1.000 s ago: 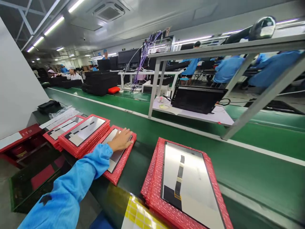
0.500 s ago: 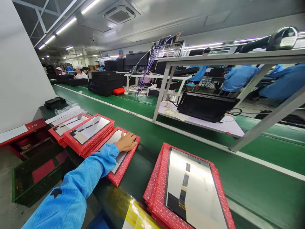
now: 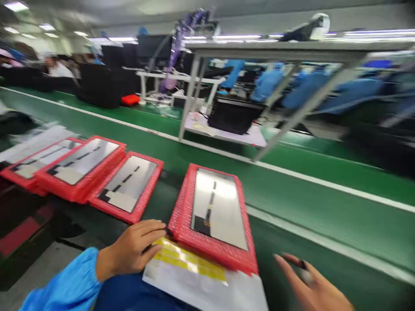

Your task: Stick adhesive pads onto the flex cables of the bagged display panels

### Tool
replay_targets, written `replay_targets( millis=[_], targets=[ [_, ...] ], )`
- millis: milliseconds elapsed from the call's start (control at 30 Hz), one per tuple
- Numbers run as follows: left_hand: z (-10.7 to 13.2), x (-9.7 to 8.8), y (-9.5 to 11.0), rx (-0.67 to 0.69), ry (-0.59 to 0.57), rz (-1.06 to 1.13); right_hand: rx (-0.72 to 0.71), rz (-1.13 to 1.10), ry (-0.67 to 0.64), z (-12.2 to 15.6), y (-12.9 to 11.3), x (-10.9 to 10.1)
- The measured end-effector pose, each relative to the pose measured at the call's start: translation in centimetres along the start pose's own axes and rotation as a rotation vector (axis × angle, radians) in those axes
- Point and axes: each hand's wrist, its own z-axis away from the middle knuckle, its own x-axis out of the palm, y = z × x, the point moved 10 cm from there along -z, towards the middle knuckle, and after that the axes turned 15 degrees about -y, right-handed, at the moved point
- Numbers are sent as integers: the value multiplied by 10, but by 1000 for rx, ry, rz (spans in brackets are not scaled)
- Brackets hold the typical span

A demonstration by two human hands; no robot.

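Observation:
My left hand (image 3: 132, 249), in a blue sleeve, reaches with its fingers stretched out over the left edge of a sheet of yellow labels (image 3: 191, 261). I cannot tell whether it touches the sheet. Right behind the sheet lies a stack of red bubble-wrap pouches (image 3: 218, 255), with a silvery display panel (image 3: 227, 207) on top, a dark ribbon strip along its back. At the lower right, my right hand (image 3: 313, 283) has thumb and forefinger apart. A small dark, shiny thing shows at its fingers, too blurred to name.
More display panels (image 3: 132, 183) on red wrap stand in stacks at the left, beside clear plastic bags (image 3: 48, 138). Across the green bench (image 3: 324, 207) runs a white line. Behind stand a grey metal rack (image 3: 279, 52), a monitor (image 3: 233, 115) and people in blue.
My left hand has lifted off the panel in the left stack and come back to the label sheet. My right hand has come into view. The view has swung right.

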Motion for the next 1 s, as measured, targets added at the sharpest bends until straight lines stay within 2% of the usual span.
replay_targets(
  millis=[33,67,167,300,433,533,767,1000],
  targets=[
    [12,13,0,-10,-31,-8,39,-17,-130,10,13,11],
    [23,26,0,-3,-60,-29,51,-23,-191,22,20,16],
    [42,58,-8,9,-152,-127,1,0,-256,52,19,27],
    [47,78,-15,28,-224,-273,-1,89,-319,81,7,45],
    [42,82,-15,52,-258,-320,34,165,-434,103,-3,65],
    [39,80,-14,63,-251,-296,-15,219,-461,115,-16,73],
    [41,76,-17,129,-218,-183,-43,382,-492,131,-25,80],
    [38,73,-16,128,-210,-145,-20,385,-532,133,-23,83]
  ],
)
